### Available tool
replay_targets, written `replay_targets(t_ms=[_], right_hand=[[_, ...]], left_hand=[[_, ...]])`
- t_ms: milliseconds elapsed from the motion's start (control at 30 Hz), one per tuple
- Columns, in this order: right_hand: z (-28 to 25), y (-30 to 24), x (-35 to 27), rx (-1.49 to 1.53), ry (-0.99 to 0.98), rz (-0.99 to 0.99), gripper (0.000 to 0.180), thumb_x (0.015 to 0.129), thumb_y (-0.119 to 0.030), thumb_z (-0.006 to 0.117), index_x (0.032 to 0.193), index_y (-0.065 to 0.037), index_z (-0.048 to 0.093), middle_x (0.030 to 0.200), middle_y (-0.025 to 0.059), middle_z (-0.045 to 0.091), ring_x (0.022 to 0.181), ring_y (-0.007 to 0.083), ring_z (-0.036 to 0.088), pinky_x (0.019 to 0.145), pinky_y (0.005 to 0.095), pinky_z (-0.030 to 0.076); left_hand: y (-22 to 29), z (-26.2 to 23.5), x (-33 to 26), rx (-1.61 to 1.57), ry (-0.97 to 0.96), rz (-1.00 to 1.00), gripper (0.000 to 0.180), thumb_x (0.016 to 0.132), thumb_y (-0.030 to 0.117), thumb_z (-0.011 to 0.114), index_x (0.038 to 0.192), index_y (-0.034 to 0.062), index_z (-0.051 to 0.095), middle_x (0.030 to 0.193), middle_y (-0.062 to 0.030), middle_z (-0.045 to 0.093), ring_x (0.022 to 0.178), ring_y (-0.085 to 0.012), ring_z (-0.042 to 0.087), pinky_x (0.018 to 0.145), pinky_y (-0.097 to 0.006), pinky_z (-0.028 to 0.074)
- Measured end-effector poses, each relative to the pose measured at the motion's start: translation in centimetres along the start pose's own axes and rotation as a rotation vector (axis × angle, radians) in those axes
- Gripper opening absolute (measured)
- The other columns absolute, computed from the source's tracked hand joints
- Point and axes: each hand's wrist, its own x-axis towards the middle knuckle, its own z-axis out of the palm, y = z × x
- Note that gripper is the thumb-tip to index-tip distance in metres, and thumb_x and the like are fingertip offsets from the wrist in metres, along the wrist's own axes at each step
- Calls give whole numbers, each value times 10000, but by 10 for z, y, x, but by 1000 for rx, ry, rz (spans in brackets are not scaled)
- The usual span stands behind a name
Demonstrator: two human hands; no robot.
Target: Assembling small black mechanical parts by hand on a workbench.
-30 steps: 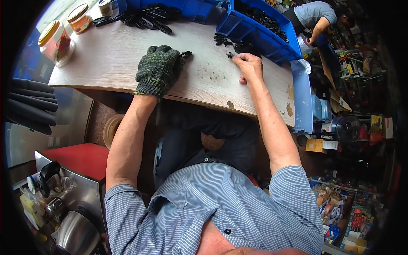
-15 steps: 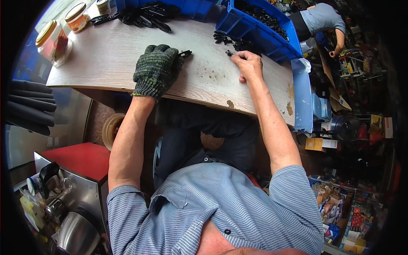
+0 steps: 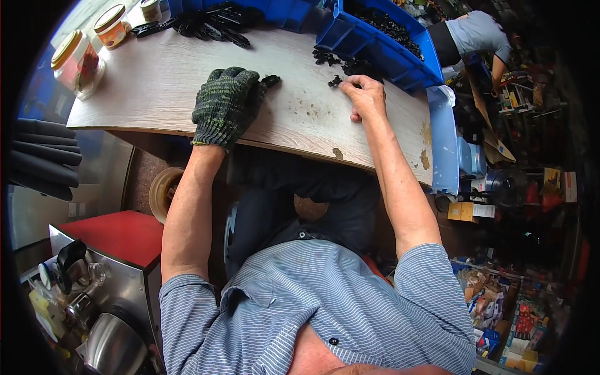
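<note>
My left hand [image 3: 225,106], in a dark green knitted glove, is closed over the table's near side. It grips a long black plastic piece [image 3: 271,80], whose end sticks out to the right past the fingers. My bare right hand [image 3: 365,97] is low over the table with thumb and forefinger pinched together. At those fingertips shows a small black part [image 3: 335,81]; whether it touches the tabletop I cannot tell. Just beyond, small black parts [image 3: 359,67] lie in loose heaps. Farther back on the left is a pile of long black pieces [image 3: 215,24].
A blue bin [image 3: 400,72] of small black parts stands at the table's back right, beside another blue bin [image 3: 275,12]. Lidded jars [image 3: 78,65] line the left edge. A light blue tub [image 3: 445,144] adjoins the table's right end. Another person [image 3: 475,34] bends over at far right.
The long black piece in my left hand has turned slightly. My right hand has barely shifted, with its fingertips still pinched near the small black parts. The other person's arm has moved.
</note>
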Motion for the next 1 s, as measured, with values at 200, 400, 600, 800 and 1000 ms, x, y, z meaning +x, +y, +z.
replay_targets(t_ms=[200,400,600,800,1000], right_hand=[[1,-5,-3,-43,-8,-8,175,844,-237,767,939,-90,754,541,-16,537,373,79,438,351,270,417],[0,0,0,-51,4,-25,175,843,-229,767,930,-78,755,552,-8,557,375,84,459,348,269,422],[0,2,0,-40,7,-32,186,839,-215,767,957,-72,750,569,-3,571,371,82,458,348,267,424],[1,-2,-2,-35,-17,-43,184,841,-218,762,978,-96,753,570,-17,552,384,74,454,356,259,426],[0,2,3,-62,-19,-3,197,801,-248,777,947,-117,773,596,31,617,420,130,552,381,293,501]], left_hand=[[-7,6,-4,-70,81,-44,259,911,261,680,1106,96,726,1070,-127,713,1031,-347,648,900,-445,520],[-5,5,-9,-436,305,-173,229,896,127,718,1109,45,735,1075,-161,725,1003,-315,685,903,-390,530],[6,0,-21,-307,346,-104,210,887,98,715,1089,48,737,1053,-144,730,997,-305,688,900,-391,534],[10,-1,-26,-222,309,-82,238,859,72,711,1096,71,728,1053,-136,728,1014,-321,679,898,-410,537],[10,-1,-25,-240,304,-83,241,855,73,717,1096,75,728,1050,-139,726,1014,-328,678,901,-415,537]])
